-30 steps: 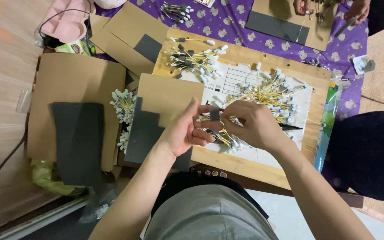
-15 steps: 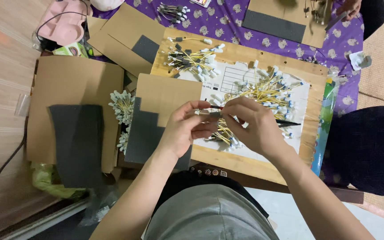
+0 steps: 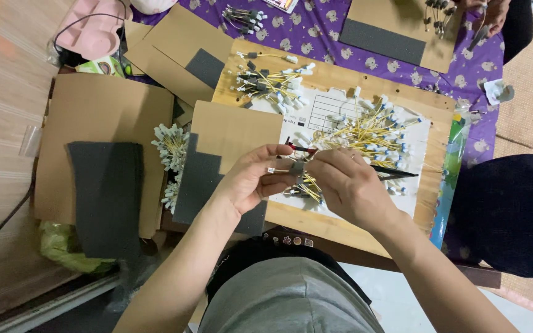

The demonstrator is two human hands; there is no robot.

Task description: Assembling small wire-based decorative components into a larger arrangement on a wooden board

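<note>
Over a wooden board (image 3: 340, 219), my left hand (image 3: 251, 180) and my right hand (image 3: 347, 185) meet on a small wire piece (image 3: 291, 168) with a white plug end and a grey sleeve. Both pinch it between thumb and fingers. Just beneath them lies a bundle of yellow wires (image 3: 308, 187). A larger heap of yellow wires with white plugs (image 3: 371, 132) spreads over a white sheet (image 3: 331, 111) on the board. Black tweezers (image 3: 396, 174) lie to the right of my right hand.
Cardboard sheets with dark foam pads (image 3: 106, 197) lie to the left, one (image 3: 229, 132) partly under my left hand. White-tipped pieces (image 3: 171, 145) are piled between them. More wires (image 3: 272, 86) sit at the board's far end. Another person's hand (image 3: 495, 15) works at the top right.
My hands have stayed together over the board, shifting slightly. The fingers have re-gripped the small wire piece, which now points left with its white plug visible.
</note>
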